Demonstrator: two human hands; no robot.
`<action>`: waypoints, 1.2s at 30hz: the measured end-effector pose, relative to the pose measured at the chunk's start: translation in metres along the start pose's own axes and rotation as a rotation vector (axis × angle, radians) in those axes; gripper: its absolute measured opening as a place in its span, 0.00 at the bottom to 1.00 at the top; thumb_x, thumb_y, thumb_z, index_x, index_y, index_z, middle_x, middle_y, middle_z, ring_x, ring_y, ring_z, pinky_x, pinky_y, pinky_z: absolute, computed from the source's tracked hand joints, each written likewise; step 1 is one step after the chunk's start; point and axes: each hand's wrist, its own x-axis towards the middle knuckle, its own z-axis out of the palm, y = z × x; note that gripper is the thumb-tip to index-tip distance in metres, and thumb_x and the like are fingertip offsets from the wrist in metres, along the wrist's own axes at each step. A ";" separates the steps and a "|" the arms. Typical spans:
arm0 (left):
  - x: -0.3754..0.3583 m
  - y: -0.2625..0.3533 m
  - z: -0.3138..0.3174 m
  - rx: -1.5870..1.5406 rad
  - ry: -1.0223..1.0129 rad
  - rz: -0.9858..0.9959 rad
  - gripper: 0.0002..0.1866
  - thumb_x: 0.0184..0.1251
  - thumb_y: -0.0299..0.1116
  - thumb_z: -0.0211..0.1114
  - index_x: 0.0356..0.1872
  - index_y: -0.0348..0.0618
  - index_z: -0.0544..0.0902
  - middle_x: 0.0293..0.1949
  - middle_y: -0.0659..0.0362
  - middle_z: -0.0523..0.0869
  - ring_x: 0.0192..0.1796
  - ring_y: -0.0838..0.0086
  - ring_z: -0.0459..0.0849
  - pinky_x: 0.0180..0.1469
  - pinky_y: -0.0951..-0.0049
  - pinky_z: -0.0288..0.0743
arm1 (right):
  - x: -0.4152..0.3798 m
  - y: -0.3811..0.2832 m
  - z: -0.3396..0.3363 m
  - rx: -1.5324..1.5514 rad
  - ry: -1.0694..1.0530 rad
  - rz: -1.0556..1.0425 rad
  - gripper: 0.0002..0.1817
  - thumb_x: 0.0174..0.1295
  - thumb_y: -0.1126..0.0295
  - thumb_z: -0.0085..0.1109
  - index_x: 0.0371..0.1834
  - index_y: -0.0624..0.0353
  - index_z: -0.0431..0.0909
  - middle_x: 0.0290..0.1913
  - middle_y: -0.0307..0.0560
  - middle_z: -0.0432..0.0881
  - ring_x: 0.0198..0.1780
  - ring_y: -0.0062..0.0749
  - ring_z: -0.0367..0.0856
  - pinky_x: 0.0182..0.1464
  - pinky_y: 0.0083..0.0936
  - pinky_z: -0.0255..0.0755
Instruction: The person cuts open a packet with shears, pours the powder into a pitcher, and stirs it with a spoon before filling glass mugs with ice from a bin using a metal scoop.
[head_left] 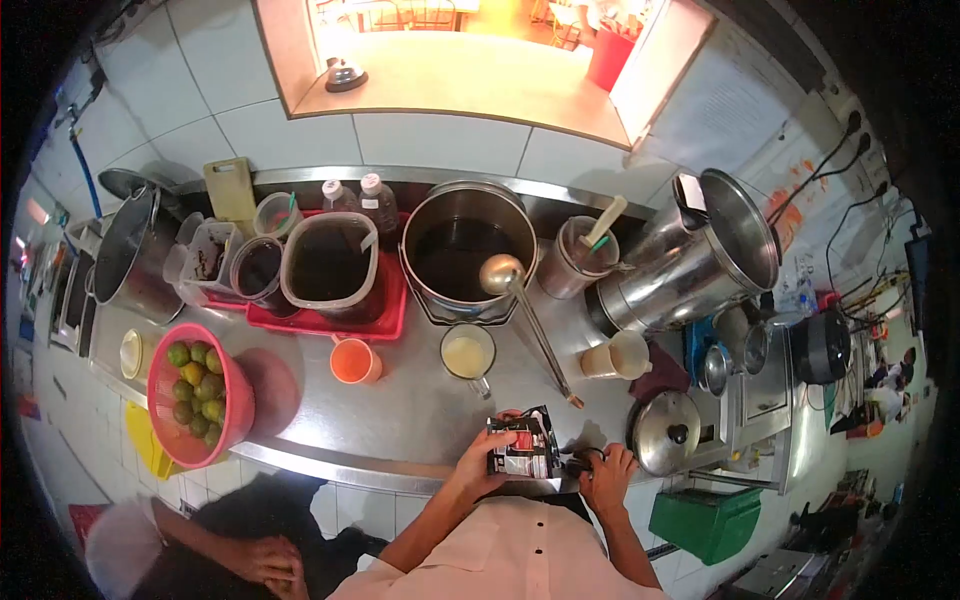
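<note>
A black printed packet (525, 447) is gripped in my left hand (482, 462), above the counter's front edge. Just right of it, my right hand (608, 480) is closed around what look like black-handled scissors (580, 461); their blades are hard to make out beside the packet. Beyond the packet stands a glass mug (467, 356) of pale yellowish liquid, its handle towards me. Farther back is a large steel pot (470, 200) of dark liquid. A long-handled ladle (535, 335) has its bowl over the pot's right rim and its handle pointing towards me.
On the steel counter (300, 420) stand a pink basket (230, 420) of green citrus fruit, an orange cup (355, 360), a red tray (395, 320) with containers, and a pot lid (665, 435). Another person's hands (270, 562) are at lower left. A green bin (705, 525) sits below right.
</note>
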 end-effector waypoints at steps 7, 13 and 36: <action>0.008 -0.001 -0.006 0.040 0.020 0.066 0.25 0.71 0.32 0.69 0.67 0.49 0.74 0.52 0.53 0.87 0.52 0.62 0.89 0.53 0.52 0.88 | 0.003 0.020 0.020 0.162 -0.091 -0.137 0.19 0.50 0.73 0.66 0.48 0.61 0.81 0.48 0.58 0.77 0.53 0.58 0.75 0.56 0.52 0.70; 0.014 -0.006 -0.006 0.141 0.047 0.013 0.13 0.76 0.41 0.63 0.51 0.43 0.83 0.41 0.57 0.88 0.43 0.64 0.89 0.49 0.57 0.86 | -0.011 0.047 0.034 0.583 -0.278 -0.068 0.23 0.56 0.65 0.72 0.54 0.63 0.81 0.47 0.60 0.87 0.49 0.58 0.86 0.51 0.44 0.80; 0.078 -0.068 0.059 0.180 -0.074 0.017 0.14 0.72 0.34 0.69 0.54 0.44 0.84 0.49 0.58 0.90 0.52 0.67 0.89 0.56 0.59 0.86 | -0.077 -0.005 -0.122 0.723 -0.162 0.351 0.44 0.54 0.33 0.74 0.56 0.63 0.78 0.49 0.56 0.80 0.53 0.48 0.80 0.56 0.41 0.74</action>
